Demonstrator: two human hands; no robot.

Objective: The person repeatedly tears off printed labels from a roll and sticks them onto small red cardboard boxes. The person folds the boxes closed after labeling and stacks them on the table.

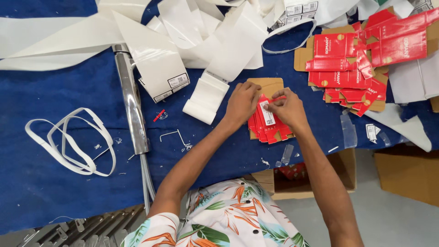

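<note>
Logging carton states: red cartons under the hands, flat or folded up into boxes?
Flat. The red cartons lie as an unfolded stack on the blue table, flaps spread; both hands press a white label on top.

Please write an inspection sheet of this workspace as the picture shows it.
Surface: blue cloth table.
Job's things: small stack of flat red cartons, a white label on top.
Clutter: white backing strips, white strap loops, pile of red cartons, chrome faucet.
Grips: left hand and right hand both pinch the stack.
Cables: grey hoses below the faucet.
Surroundings: open cardboard box on the floor.
</note>
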